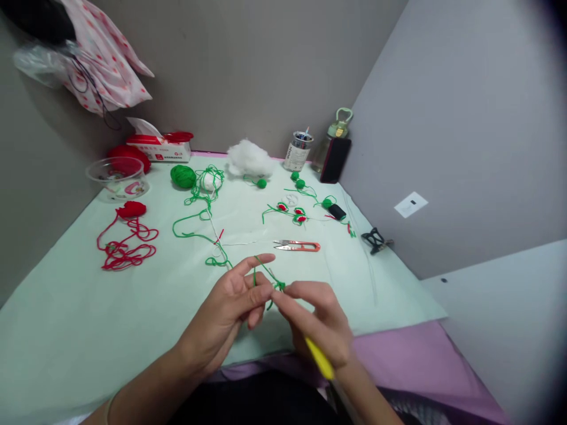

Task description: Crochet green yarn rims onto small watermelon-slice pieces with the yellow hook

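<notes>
Close to the table's front edge, my left hand (237,301) pinches green yarn (254,276), with its index finger stretched out and a strand running over it. A small green crochet piece (280,285) sits between the fingertips of both hands. My right hand (321,319) is closed around a crochet hook (319,359), whose yellow handle sticks out below the palm; its tip is hidden by fingers and yarn. Beyond the hands lie thread snips (297,245) with an orange handle. The working yarn trails back toward a tangle around a white yarn ball (211,179).
A green yarn ball (183,176), white stuffing (250,158), a pen tin (298,151), a bottle (340,127) and a phone (335,160) line the back. Red yarn (128,254) and a clear tub (117,177) are left. Small red-and-green crochet pieces (300,218) lie right of centre.
</notes>
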### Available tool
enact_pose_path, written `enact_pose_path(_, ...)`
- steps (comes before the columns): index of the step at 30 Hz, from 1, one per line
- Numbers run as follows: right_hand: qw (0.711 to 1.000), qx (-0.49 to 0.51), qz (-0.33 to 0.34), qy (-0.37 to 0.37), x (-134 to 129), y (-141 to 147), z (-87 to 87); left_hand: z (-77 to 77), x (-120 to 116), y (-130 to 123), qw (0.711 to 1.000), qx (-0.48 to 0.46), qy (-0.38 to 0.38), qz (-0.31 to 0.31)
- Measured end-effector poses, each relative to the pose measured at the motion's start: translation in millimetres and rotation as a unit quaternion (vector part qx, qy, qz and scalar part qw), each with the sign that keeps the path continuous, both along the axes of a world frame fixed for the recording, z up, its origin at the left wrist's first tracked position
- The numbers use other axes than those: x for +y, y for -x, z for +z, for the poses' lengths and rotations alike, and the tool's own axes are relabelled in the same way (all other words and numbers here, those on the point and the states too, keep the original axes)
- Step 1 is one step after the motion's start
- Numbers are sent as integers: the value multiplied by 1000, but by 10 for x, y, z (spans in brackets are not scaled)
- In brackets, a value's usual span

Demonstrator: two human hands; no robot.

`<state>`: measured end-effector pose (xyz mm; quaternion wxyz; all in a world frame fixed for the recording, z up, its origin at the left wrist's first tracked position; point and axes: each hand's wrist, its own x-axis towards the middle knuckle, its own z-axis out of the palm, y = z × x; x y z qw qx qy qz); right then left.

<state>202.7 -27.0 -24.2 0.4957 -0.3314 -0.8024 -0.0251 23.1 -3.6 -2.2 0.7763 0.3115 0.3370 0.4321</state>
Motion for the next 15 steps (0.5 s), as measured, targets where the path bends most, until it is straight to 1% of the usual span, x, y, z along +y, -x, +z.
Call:
enact_pose_path(1,998,52,19,40,6,-4,6,11,7,13,1000,-8,16,-11)
enact_pose_path(2,989,113,41,87,15,-6,15,20,12,23,999,-10,26,-16)
enact_pose_path(3,972,179,67,135,27,-7,25,25,13,29,999,-7,29,-18)
enact_pose_path(5,925,292,116,215,56,5,38,21,4,22,1000,9,10,-8)
enact_pose_path(6,906,327,127,238,69,16,40,11,-3,10,1000,20,-10,2)
enact_pose_path(7,898,339,129,249,79,31,38,-3,-11,-6,999,30,-31,13)
enact_pose_path(8,902,331,121,251,84,47,34,-20,-17,-23,998,38,-50,23)
enact_pose_path(11,934,269,71,224,70,91,33,-69,-25,-59,995,50,-82,30)
enact_pose_path(15,939,270,57,205,32,109,33,-102,-48,-69,995,47,-77,30)
